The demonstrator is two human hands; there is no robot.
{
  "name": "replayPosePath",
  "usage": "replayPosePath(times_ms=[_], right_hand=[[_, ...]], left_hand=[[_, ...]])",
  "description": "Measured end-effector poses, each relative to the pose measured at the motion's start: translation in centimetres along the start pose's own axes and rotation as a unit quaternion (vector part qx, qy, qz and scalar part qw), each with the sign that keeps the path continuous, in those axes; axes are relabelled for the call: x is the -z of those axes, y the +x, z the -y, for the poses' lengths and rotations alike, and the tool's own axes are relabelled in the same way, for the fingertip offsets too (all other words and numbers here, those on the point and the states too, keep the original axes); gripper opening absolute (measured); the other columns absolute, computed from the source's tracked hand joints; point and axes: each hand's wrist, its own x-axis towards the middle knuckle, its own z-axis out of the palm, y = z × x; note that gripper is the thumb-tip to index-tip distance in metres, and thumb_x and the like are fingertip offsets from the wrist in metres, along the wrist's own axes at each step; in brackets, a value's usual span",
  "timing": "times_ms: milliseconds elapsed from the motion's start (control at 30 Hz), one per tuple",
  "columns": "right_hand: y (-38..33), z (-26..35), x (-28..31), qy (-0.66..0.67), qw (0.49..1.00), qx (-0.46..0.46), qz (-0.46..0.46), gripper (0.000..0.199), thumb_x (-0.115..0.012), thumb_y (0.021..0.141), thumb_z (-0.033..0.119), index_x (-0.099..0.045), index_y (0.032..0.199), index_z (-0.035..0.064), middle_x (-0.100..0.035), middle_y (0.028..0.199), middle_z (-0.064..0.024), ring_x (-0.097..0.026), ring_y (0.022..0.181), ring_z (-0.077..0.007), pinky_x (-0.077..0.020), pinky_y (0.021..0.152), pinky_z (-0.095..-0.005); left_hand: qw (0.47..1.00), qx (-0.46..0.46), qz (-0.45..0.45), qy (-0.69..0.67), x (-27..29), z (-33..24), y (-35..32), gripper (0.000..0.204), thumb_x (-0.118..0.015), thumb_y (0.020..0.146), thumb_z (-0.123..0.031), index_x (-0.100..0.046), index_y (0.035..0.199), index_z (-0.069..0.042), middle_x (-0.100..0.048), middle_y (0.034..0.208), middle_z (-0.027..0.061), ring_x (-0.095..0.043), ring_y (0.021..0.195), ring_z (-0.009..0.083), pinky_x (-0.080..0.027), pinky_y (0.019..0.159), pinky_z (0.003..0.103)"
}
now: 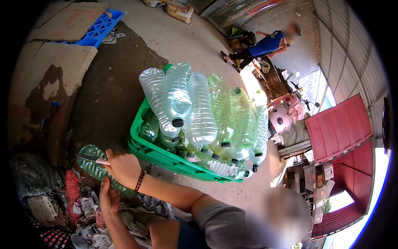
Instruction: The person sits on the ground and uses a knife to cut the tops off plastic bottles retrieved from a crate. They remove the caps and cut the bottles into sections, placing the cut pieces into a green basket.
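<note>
My right hand (124, 169), with a dark beaded bracelet at the wrist, is closed round the pale handle of a knife (102, 161). Its dark blade lies against a green ribbed plastic bottle (92, 169). From below, my left hand (110, 196), with red-painted nails, grips that bottle near its lower end. Part of the bottle is hidden behind the hands. Just beyond my right forearm stands a green plastic crate (166, 162), heaped with clear and greenish plastic bottles (201, 110), many with black caps.
Crumpled scraps (97, 238) and a red mesh bundle (72, 195) lie under my hands. Cardboard (54, 70) covers a blue pallet (93, 37) at left. A person in blue (265, 45) stands far right, near a pink scooter (282, 114) and a red-sided vehicle (340, 128).
</note>
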Motion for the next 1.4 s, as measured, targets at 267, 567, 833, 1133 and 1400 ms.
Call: replayPosePath(times_ms=[267, 567, 833, 1133, 1400], right_hand=[[0.3, -0.1, -0.3, 0.002, 1.0, 0.006, -0.008, 0.03, -0.071, 0.086, 0.029, -0.057, 0.093, 0.0037, -0.066, 0.071, -0.0115, -0.069, 0.063, -0.0304, -0.0531, 0.053, -0.0409], [-0.8, 0.5, -0.1, 0.021, 0.999, 0.041, 0.019, 0.034, -0.072, 0.083, 0.027, -0.055, 0.101, 0.0026, -0.066, 0.077, -0.0138, -0.069, 0.066, -0.0325, -0.0528, 0.054, -0.0427], [-0.1, -0.2, -1.2, 0.156, 0.987, 0.037, 0.031, 0.035, -0.075, 0.082, 0.025, -0.054, 0.102, 0.0046, -0.069, 0.088, -0.0167, -0.067, 0.08, -0.0392, -0.0532, 0.067, -0.0495], [-4.5, 1.4, 3.9, 0.237, 0.966, 0.065, -0.073, 0.023, -0.071, 0.087, 0.022, -0.055, 0.097, 0.008, -0.067, 0.077, -0.0155, -0.065, 0.071, -0.0402, -0.0489, 0.06, -0.0511], [-13.3, -4.2, 14.3, 0.194, 0.946, 0.07, -0.251, 0.018, -0.068, 0.089, 0.017, -0.053, 0.087, 0.0066, -0.062, 0.077, -0.014, -0.063, 0.064, -0.0376, -0.0486, 0.055, -0.0451]], left_hand=[[0.999, -0.007, 0.049, -0.012, -1.4, -0.3, -1.1, 0.041, -0.065, 0.098, -0.025, -0.054, 0.135, -0.011, -0.06, 0.136, 0.0032, -0.054, 0.127, 0.0211, -0.038, 0.109, 0.042], [0.992, 0.011, 0.117, -0.047, -1.9, -2.3, -1.2, 0.054, -0.062, 0.092, -0.021, -0.048, 0.142, -0.011, -0.053, 0.145, 0.0065, -0.048, 0.134, 0.0251, -0.031, 0.114, 0.049], [0.999, -0.015, 0.031, -0.017, -1.0, -3.2, -0.9, 0.055, -0.059, 0.085, -0.019, -0.052, 0.139, -0.009, -0.055, 0.142, 0.0084, -0.049, 0.134, 0.0248, -0.033, 0.113, 0.046], [0.925, -0.276, -0.007, 0.26, -4.7, -6.5, -7.6, 0.038, -0.065, 0.084, 0.012, -0.067, 0.12, -0.002, -0.07, 0.114, 0.0064, -0.066, 0.101, 0.0169, -0.053, 0.094, 0.03], [0.75, -0.419, -0.028, 0.51, -14.0, -3.2, -13.7, 0.031, -0.068, 0.09, 0.003, -0.064, 0.12, -0.002, -0.067, 0.115, 0.0061, -0.062, 0.106, 0.0152, -0.048, 0.094, 0.029]])
